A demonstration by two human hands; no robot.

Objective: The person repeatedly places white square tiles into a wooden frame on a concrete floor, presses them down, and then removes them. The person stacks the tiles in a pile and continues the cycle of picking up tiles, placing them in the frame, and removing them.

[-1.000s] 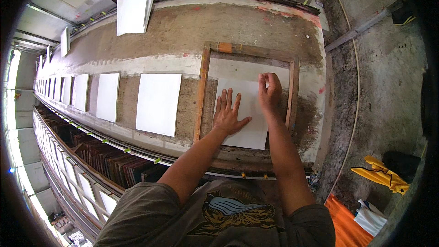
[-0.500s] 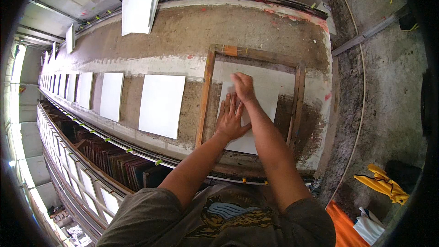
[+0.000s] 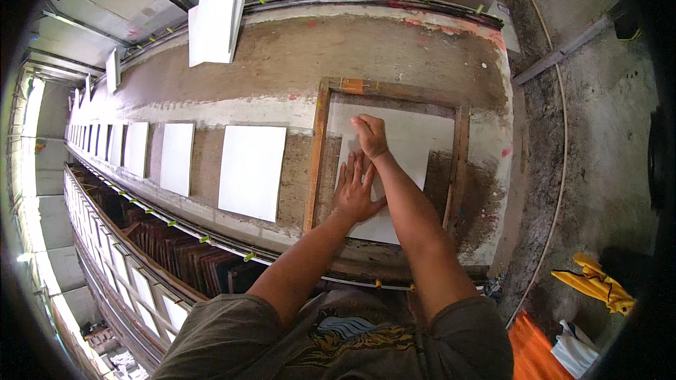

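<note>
Head view, and the person's left hand [image 3: 358, 200] is flat, fingers spread and relaxed, over a white rectangular sheet [image 3: 377, 229]; just beyond its fingertips the right hand [image 3: 370, 135] is clenched, whatever is inside impossible to tell. That sheet lies within a rectangular brown wooden frame [image 3: 318, 162] on a long, brown-and-white stained table [image 3: 274, 56]. Leftward runs a row of white rectangular panels [image 3: 252, 172]; at far right, crumpled yellow cloth [image 3: 598, 283] lies near bright orange fabric [image 3: 536, 348].

Strong glare at far left, near-overexposed white sheets [image 3: 252, 172], bent edges, black rim.
</note>
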